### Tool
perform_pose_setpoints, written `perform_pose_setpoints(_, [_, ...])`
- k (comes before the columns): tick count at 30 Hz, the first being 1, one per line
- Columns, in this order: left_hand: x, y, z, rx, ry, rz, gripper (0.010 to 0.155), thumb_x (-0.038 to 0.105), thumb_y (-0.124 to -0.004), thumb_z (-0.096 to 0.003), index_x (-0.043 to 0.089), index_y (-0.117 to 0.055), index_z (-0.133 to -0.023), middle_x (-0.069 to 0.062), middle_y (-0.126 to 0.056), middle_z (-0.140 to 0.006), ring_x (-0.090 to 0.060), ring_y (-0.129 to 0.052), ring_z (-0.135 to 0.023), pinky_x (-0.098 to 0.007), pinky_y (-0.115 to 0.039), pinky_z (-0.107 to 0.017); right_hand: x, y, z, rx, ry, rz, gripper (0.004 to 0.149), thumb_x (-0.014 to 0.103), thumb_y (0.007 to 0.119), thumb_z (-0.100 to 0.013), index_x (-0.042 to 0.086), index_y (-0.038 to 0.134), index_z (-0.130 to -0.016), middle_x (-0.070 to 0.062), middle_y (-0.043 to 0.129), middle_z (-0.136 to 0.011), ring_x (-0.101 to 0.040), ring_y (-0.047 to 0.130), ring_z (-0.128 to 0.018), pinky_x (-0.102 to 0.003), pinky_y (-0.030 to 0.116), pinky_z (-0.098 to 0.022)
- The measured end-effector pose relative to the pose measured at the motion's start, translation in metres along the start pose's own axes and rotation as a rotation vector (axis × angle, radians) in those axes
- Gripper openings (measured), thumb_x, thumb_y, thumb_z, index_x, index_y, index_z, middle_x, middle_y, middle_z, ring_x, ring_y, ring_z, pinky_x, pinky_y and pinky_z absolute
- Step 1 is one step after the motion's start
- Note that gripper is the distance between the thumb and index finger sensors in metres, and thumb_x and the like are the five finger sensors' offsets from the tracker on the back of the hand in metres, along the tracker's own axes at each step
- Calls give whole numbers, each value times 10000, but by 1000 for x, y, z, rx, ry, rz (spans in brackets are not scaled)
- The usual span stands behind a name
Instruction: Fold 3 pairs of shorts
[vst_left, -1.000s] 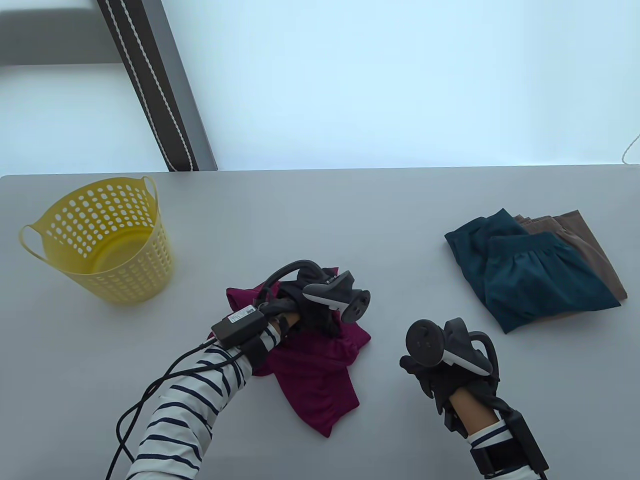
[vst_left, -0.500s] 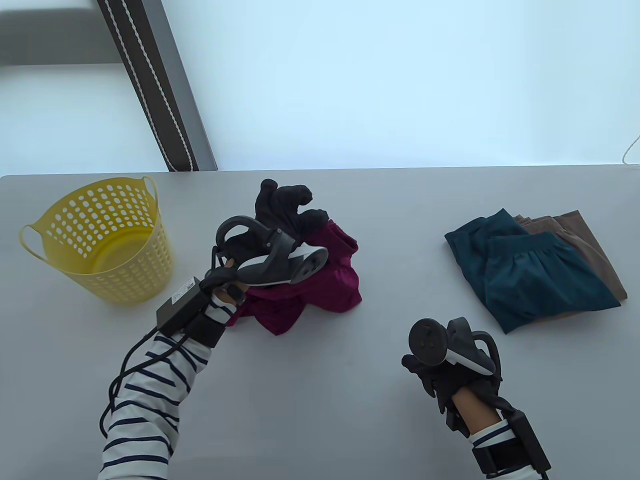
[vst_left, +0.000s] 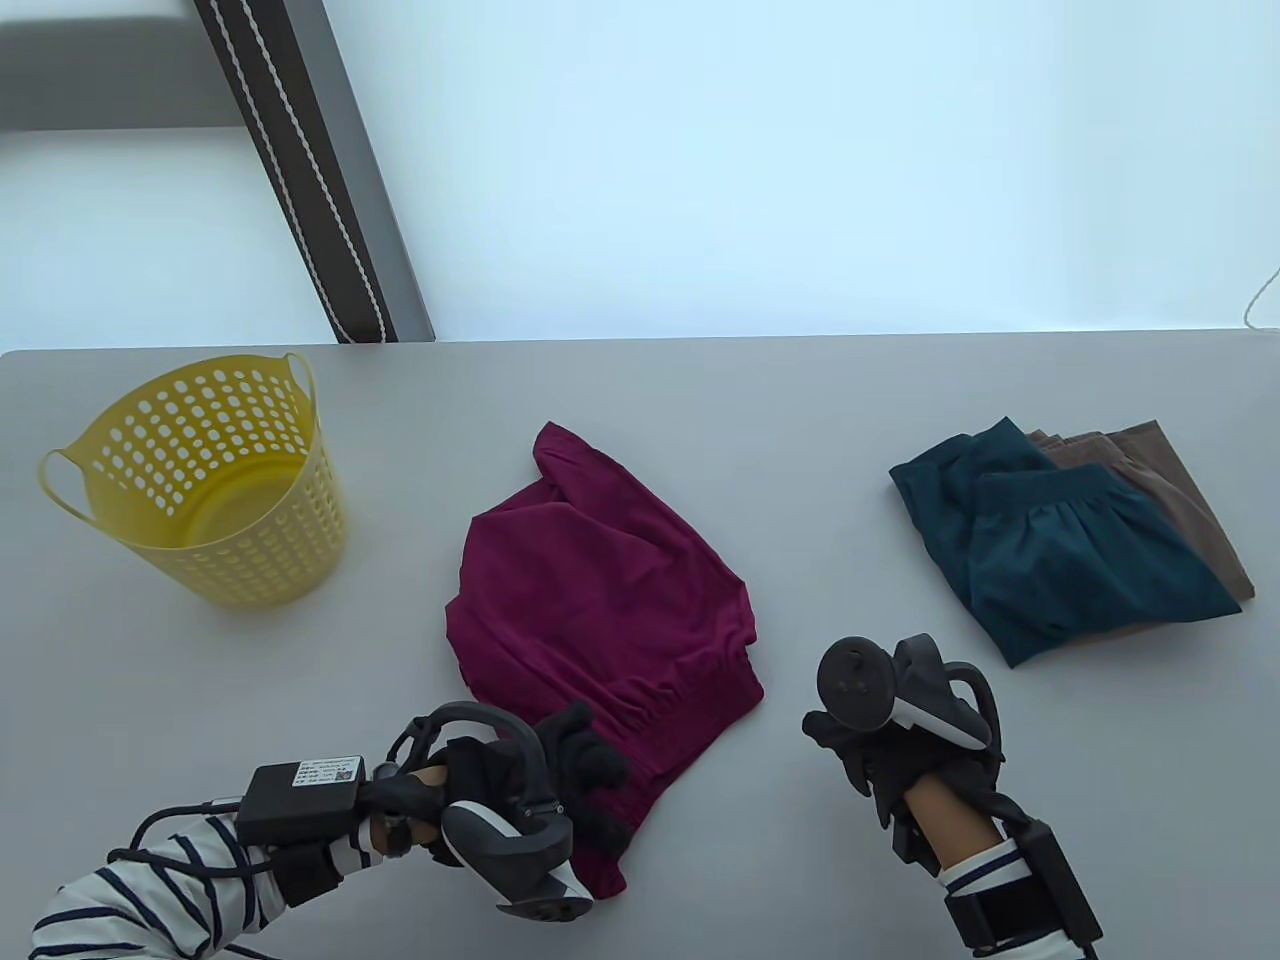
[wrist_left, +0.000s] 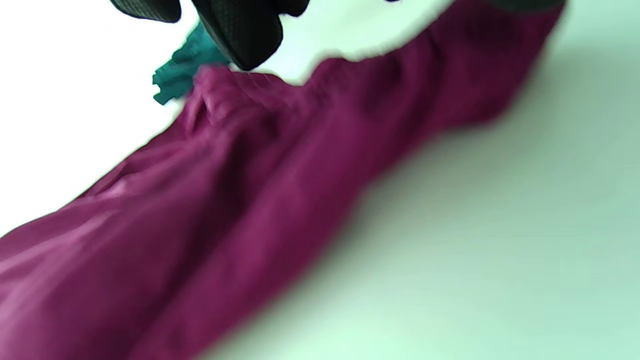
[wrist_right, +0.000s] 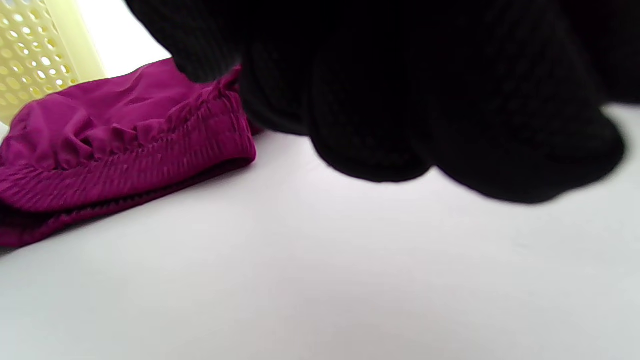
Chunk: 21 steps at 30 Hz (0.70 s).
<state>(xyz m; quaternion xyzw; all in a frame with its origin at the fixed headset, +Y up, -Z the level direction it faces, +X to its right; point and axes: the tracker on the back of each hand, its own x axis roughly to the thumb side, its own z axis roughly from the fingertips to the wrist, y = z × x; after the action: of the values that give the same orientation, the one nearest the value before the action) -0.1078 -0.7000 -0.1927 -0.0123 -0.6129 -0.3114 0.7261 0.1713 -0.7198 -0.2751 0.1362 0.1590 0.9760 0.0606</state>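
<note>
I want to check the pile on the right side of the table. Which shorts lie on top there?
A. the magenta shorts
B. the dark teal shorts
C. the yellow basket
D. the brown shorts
B: the dark teal shorts cover most of the brown shorts, whose edge shows only behind them.

My grey table (vst_left: 640, 400) fills the lower frame; a bright pale wall (vst_left: 800, 160) and dark striped post (vst_left: 310, 170) stand above.

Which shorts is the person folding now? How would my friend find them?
Start at the yellow basket on the table's left side, then look right to the middle. The magenta shorts lie spread out alone there, the left hand gripping their near edge. The teal shorts and brown shorts are stacked far right.
</note>
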Motion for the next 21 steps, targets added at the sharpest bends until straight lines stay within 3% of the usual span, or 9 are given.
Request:
perform_pose_setpoints(4, [-50, 48, -10, 173, 111, 50, 696, 614, -587, -389, 432, -332, -1010, -234, -450, -1095, -370, -699, -999, -674, -554, -731, 0, 0, 0, 6, 5, 2, 390, 423, 657, -488, 110, 889, -503, -142, 977, -378, -270, 997, -168, -491, 820, -208])
perform_pose_setpoints(7, [-78, 59, -43, 170, 138, 89, 668, 600, -604, -389, 456, -363, -995, -220, -457, -1097, -359, -705, -999, -667, -557, -737, -1, -2, 1, -9, 14, 5, 389, 423, 657, -487, 111, 889, -505, -143, 977, -381, -270, 997, -171, -492, 820, -209])
perform_pose_setpoints(11, [-96, 43, -108, 27, 157, 52, 692, 602, -603, -368, 455, -340, -992, -232, -433, -1094, -355, -694, -999, -661, -560, -735, -4, -6, 4, -46, 31, 15, 387, 420, 659, -485, 108, 885, -519, -148, 975, -403, -280, 1002, -193, -497, 818, -223])
perform_pose_setpoints(14, [-101, 25, -147, -79, 176, 81, 806, 631, -580, -335, 388, -256, -1032, -271, -401, -1095, -375, -678, -1004, -670, -560, -728, -8, -10, 6, -76, 47, 16, 385, 417, 664, -484, 102, 878, -540, -155, 969, -430, -292, 1002, -222, -506, 812, -241])
perform_pose_setpoints(18, [-101, 5, -180, -214, 149, 186, 934, 663, -580, -296, 303, -190, -1065, -328, -321, -1121, -443, -628, -1029, -699, -527, -725, -12, -13, 7, -93, 69, 15, 389, 424, 672, -479, 98, 870, -556, -160, 964, -448, -297, 1001, -240, -510, 809, -251])
perform_pose_setpoints(21, [-96, -10, -194, -315, 119, 149, 881, 667, -601, -288, 331, -322, -1053, -307, -329, -1138, -450, -628, -1042, -701, -530, -725, -16, -15, 8, -107, 101, 28, 398, 432, 678, -475, 94, 863, -572, -164, 960, -467, -303, 1002, -258, -511, 808, -258])
